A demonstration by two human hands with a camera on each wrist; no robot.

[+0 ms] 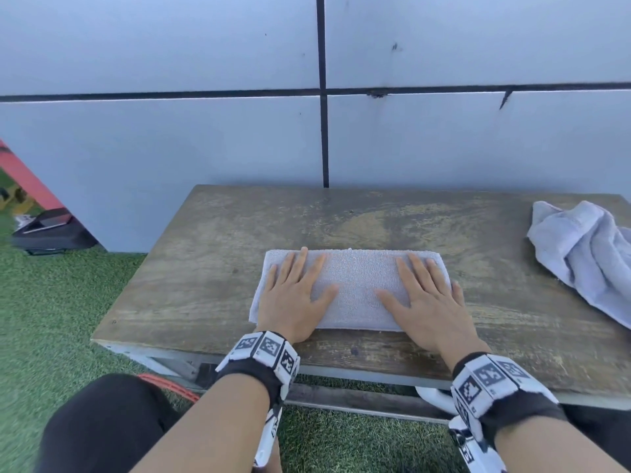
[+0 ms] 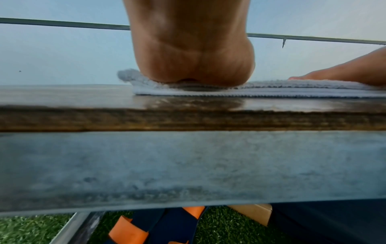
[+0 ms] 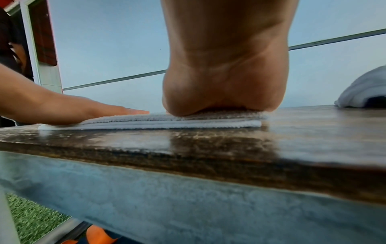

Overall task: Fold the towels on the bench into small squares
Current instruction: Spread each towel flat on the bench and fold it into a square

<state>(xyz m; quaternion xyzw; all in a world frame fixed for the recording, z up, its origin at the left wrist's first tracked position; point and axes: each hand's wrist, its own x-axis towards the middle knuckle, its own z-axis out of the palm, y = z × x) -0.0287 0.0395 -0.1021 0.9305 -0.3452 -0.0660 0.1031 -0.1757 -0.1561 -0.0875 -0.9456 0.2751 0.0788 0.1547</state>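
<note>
The folded towel (image 1: 355,288) lies as a long strip in the lower middle of the head view, on the wooden bench (image 1: 211,233), its near edge close to the bench's front edge. A second towel (image 1: 587,254) sits crumpled at the right edge of that frame, well apart from the first and not yet folded.

The step in hand looks like pressing the strip flat before the next fold. To do it well, the person should likely keep both palms down, smooth outward toward the short ends so the layers stay lined up, then bring one short end over the other so the edges meet and the strip becomes a small square. The wrist views show stacked layers along the near edge, with one corner on the left curling up a little; that corner probably needs flattening first, or the fold may come out crooked.

The left hand (image 1: 293,298) lies flat on the left part of the strip, fingers straight and slightly spread, pointing toward the wall (image 1: 170,148) in the upper frame. The right hand (image 1: 423,302) mirrors it on the right part, fingers also straight and spread, its little finger at the towel's right end. Neither hand pinches anything; both heels press into the cloth. Both wrists, wearing marker bands, hang just past the bench's front edge.
</note>
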